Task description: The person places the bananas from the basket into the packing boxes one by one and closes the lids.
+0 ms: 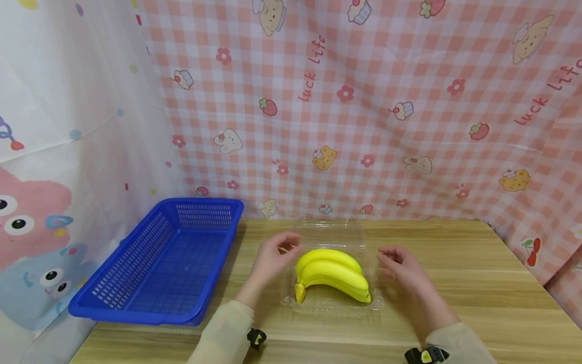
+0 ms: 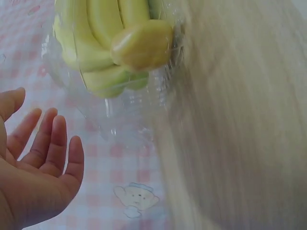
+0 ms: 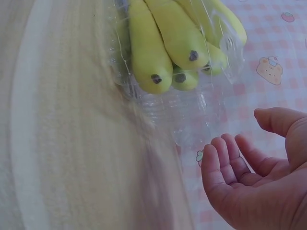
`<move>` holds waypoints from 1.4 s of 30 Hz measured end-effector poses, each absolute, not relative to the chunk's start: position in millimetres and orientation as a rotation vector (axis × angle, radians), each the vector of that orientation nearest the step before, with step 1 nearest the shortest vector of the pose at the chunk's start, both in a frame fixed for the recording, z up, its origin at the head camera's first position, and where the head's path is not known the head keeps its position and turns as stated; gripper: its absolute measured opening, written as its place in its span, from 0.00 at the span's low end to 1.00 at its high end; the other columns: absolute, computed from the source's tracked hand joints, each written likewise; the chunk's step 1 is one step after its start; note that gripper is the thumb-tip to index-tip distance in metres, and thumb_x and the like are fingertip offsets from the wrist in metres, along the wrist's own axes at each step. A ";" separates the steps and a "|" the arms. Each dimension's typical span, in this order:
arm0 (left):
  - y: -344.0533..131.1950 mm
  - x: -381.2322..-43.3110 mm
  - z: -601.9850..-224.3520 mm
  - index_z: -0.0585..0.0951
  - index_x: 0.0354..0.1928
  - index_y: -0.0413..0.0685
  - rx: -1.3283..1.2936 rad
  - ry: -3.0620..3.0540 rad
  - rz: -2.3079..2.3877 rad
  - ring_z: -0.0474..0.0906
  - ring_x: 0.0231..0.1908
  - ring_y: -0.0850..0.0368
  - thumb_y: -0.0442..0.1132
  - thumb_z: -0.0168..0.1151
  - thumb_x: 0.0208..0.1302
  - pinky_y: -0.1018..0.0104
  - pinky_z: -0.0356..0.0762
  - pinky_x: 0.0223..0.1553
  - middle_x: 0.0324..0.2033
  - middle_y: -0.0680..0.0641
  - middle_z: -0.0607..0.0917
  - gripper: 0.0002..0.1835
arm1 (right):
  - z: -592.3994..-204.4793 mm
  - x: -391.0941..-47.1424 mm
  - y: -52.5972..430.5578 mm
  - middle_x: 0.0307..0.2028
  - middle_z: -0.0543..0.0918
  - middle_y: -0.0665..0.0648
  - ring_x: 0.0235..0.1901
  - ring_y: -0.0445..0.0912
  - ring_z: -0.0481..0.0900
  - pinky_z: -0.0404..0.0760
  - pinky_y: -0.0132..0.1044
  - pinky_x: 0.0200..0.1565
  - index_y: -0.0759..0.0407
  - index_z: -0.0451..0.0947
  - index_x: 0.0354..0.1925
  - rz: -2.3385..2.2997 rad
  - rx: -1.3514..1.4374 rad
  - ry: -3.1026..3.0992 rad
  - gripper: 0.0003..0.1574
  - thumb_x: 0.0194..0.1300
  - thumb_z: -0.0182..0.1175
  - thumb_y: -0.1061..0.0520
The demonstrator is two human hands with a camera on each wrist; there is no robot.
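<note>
A bunch of yellow bananas (image 1: 332, 273) lies in a clear plastic clamshell box (image 1: 336, 309) on the wooden table. The box's transparent lid (image 1: 328, 233) is raised and tilted back behind the fruit. To the left of the box is my left hand (image 1: 275, 255), its fingers loosely bent and holding nothing. My right hand (image 1: 402, 265) hovers on the other side, also without anything in it. Each wrist view shows a gap between the hand and the box. The stem end (image 2: 143, 45) faces left, and the dark banana tips (image 3: 156, 79) face right.
A blue plastic basket (image 1: 150, 316) with perforated sides stands on the left of the table (image 1: 473, 303). Behind the table hangs a pink checked cloth (image 1: 291, 126); a white printed cloth (image 1: 91, 91) hangs at the left.
</note>
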State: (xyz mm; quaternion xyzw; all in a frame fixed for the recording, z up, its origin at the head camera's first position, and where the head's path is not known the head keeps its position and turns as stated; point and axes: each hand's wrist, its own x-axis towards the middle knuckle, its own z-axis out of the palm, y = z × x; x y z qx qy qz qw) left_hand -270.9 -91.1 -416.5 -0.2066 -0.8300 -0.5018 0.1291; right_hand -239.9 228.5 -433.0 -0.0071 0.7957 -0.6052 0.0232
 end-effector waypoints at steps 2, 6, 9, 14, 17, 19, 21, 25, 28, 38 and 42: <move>-93.6 -273.8 -417.4 0.85 0.48 0.42 -0.551 -2.410 -1.500 0.81 0.37 0.54 0.35 0.68 0.63 0.63 0.80 0.40 0.37 0.47 0.86 0.12 | -432.4 -241.7 229.3 0.53 0.75 0.69 0.46 0.46 0.77 0.82 0.35 0.46 0.78 0.62 0.64 -1.873 -0.037 2.473 0.30 0.75 0.54 0.58; -98.0 -278.0 -417.1 0.85 0.49 0.40 -0.432 -2.420 -1.551 0.81 0.37 0.51 0.37 0.68 0.63 0.61 0.80 0.42 0.37 0.46 0.86 0.14 | -428.2 -244.5 229.6 0.52 0.76 0.68 0.45 0.43 0.77 0.82 0.37 0.48 0.78 0.62 0.64 -1.860 -0.050 2.489 0.30 0.75 0.54 0.57; -100.8 -282.1 -417.1 0.85 0.49 0.39 -0.348 -2.423 -1.598 0.81 0.39 0.50 0.39 0.68 0.63 0.59 0.79 0.44 0.37 0.44 0.86 0.15 | -424.1 -247.1 229.9 0.51 0.76 0.67 0.45 0.43 0.77 0.82 0.39 0.49 0.78 0.62 0.65 -1.852 -0.059 2.504 0.31 0.75 0.54 0.56; -103.9 -288.5 -419.3 0.84 0.50 0.39 -0.200 -2.423 -1.707 0.80 0.41 0.50 0.41 0.68 0.63 0.58 0.80 0.45 0.39 0.44 0.86 0.17 | -422.4 -253.7 232.6 0.50 0.77 0.65 0.46 0.44 0.78 0.81 0.42 0.51 0.77 0.62 0.65 -1.843 -0.062 2.516 0.32 0.75 0.55 0.55; -105.1 -292.1 -423.0 0.83 0.52 0.37 -0.103 -2.382 -1.862 0.80 0.42 0.51 0.41 0.69 0.63 0.55 0.81 0.44 0.41 0.43 0.85 0.19 | -422.5 -257.3 233.1 0.50 0.76 0.65 0.46 0.44 0.78 0.81 0.44 0.52 0.77 0.61 0.65 -1.829 -0.064 2.522 0.32 0.75 0.54 0.55; -105.4 -294.3 -425.6 0.81 0.53 0.35 -0.049 -2.338 -1.974 0.80 0.42 0.50 0.40 0.68 0.64 0.52 0.82 0.45 0.43 0.41 0.84 0.20 | -422.2 -259.2 232.2 0.50 0.76 0.65 0.46 0.44 0.78 0.81 0.44 0.52 0.77 0.61 0.65 -1.825 -0.058 2.525 0.32 0.75 0.54 0.56; -105.4 -296.3 -427.9 0.80 0.54 0.34 -0.001 -2.308 -2.045 0.81 0.42 0.49 0.40 0.68 0.64 0.49 0.82 0.47 0.44 0.40 0.84 0.21 | -421.9 -260.9 230.6 0.51 0.76 0.66 0.46 0.45 0.78 0.81 0.45 0.52 0.77 0.61 0.66 -1.828 -0.046 2.524 0.32 0.75 0.54 0.57; -104.7 -300.0 -430.1 0.78 0.56 0.32 0.063 -2.294 -2.102 0.80 0.43 0.47 0.41 0.66 0.65 0.47 0.81 0.48 0.46 0.38 0.82 0.23 | -421.5 -264.5 228.9 0.52 0.76 0.67 0.48 0.49 0.78 0.80 0.46 0.53 0.77 0.60 0.66 -1.843 -0.024 2.509 0.33 0.75 0.55 0.56; -104.0 -303.3 -430.5 0.77 0.57 0.32 0.116 -2.290 -2.137 0.80 0.45 0.45 0.41 0.67 0.65 0.47 0.81 0.49 0.48 0.37 0.81 0.24 | -421.5 -267.7 228.2 0.54 0.74 0.68 0.50 0.50 0.77 0.80 0.45 0.53 0.77 0.59 0.67 -1.848 -0.005 2.494 0.34 0.75 0.55 0.55; -103.2 -314.0 -435.6 0.74 0.61 0.32 0.194 -2.275 -2.235 0.77 0.54 0.37 0.42 0.66 0.65 0.45 0.77 0.54 0.56 0.34 0.78 0.27 | -426.7 -280.6 226.4 0.51 0.74 0.65 0.51 0.53 0.78 0.82 0.39 0.51 0.78 0.56 0.68 -1.944 0.036 2.364 0.34 0.75 0.53 0.58; -103.0 -316.1 -438.3 0.74 0.61 0.31 0.215 -2.275 -2.254 0.76 0.56 0.36 0.42 0.66 0.65 0.46 0.78 0.54 0.58 0.33 0.77 0.28 | -429.7 -286.6 226.1 0.51 0.73 0.64 0.49 0.48 0.78 0.81 0.39 0.51 0.79 0.55 0.69 -1.979 0.071 2.314 0.34 0.75 0.52 0.60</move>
